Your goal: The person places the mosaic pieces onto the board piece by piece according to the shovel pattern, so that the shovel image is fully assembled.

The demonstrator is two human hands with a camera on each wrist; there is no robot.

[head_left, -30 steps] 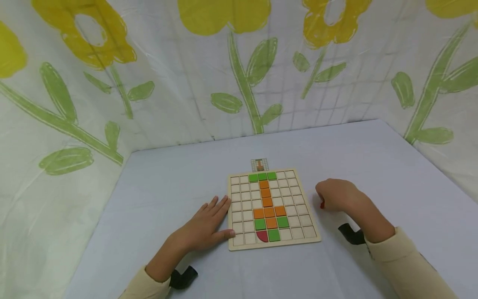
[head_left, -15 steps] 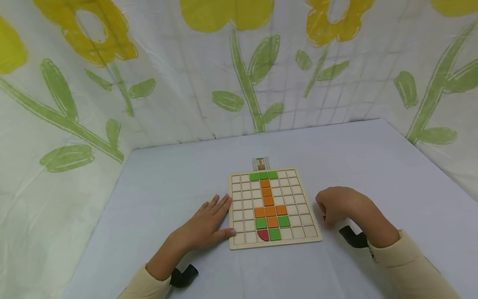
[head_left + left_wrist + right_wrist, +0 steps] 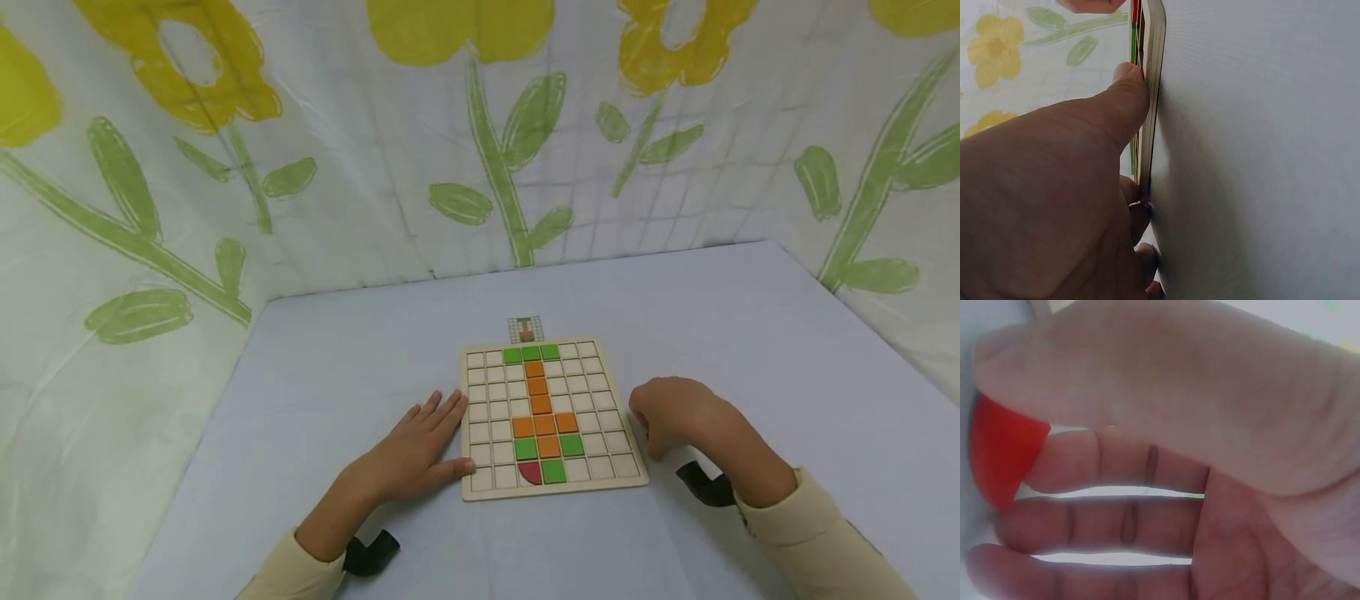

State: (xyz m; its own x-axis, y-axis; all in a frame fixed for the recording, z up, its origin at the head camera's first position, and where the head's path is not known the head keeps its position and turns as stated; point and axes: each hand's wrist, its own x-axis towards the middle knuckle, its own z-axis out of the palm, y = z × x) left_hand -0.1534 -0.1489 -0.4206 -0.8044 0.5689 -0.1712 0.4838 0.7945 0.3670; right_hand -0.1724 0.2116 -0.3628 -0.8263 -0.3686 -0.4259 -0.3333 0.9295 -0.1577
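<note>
A square wooden grid board (image 3: 600, 467) lies on the table, filled partly with orange square tiles (image 3: 543, 425) and green square tiles (image 3: 553, 472). One crimson quarter-round tile (image 3: 529, 473) sits in its nearest row. My left hand (image 3: 408, 462) rests against the board's left edge with fingers extended; its thumb (image 3: 1127, 94) lies over the rim. Just off the board's right side, my right hand (image 3: 678, 412) is low over the table. It pinches a red quarter-round tile (image 3: 1007, 450) between thumb and fingertips, seen in the right wrist view and hidden from the head view.
A small printed pattern card (image 3: 526, 330) lies right behind the board. White cloth covers the table (image 3: 337, 350). A flower-painted curtain (image 3: 360, 167) hangs along the back and sides. Black curved wrist mounts (image 3: 371, 553) show below both wrists.
My right hand has come slightly lower and nearer the body beside the board, and the red tile has gone out of the head view. The left hand and the board tiles stay as they were.
</note>
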